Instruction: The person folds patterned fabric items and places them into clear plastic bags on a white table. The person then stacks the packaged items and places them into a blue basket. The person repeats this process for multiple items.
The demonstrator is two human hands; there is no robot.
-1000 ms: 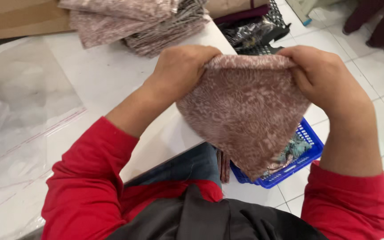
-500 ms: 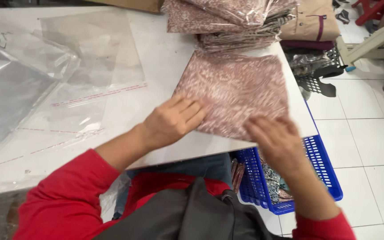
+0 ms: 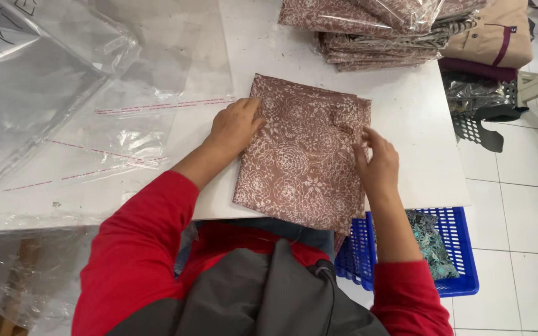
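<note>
Folded floral cloth lay flat on the white bench, pressed at both side edges.

The bench carried clear plastic bags spread over its left part and a stack of bagged cloths at its far edge; a blue basket stood on the tiled floor at its right. The brown patterned cloth lay in the middle, its near edge hanging over the rim. It looked soft, light and limp, likely to slump unless taken by the folded edges. The left hand rested flat, fingers together, on its left edge; the right hand touched the right edge with fingers bent, gripping nothing.
</note>
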